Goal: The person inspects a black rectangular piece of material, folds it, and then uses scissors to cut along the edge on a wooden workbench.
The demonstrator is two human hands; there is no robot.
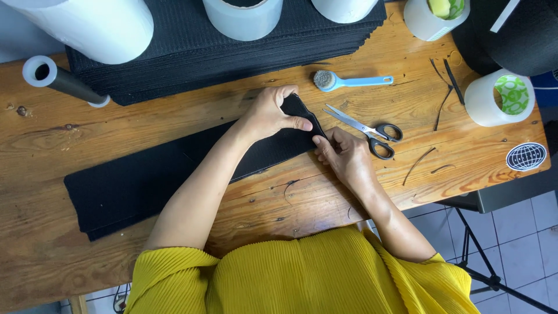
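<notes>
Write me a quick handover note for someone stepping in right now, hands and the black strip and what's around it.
Left hand: pressing down and pinching the right end of the long black fabric strip.
Right hand: fingertips on the same end, at its lower corner.
Strip lies flat across the wooden table, its right end trimmed to a rounded taper.
Scissors lie shut just right of the hands, unheld; blue-handled brush behind them.
Stack of black sheets sits at the back.
Loose black trimmings lie to the right.

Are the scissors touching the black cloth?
Apart. The head view shows bare wood between the scissors and the black cloth.
</notes>
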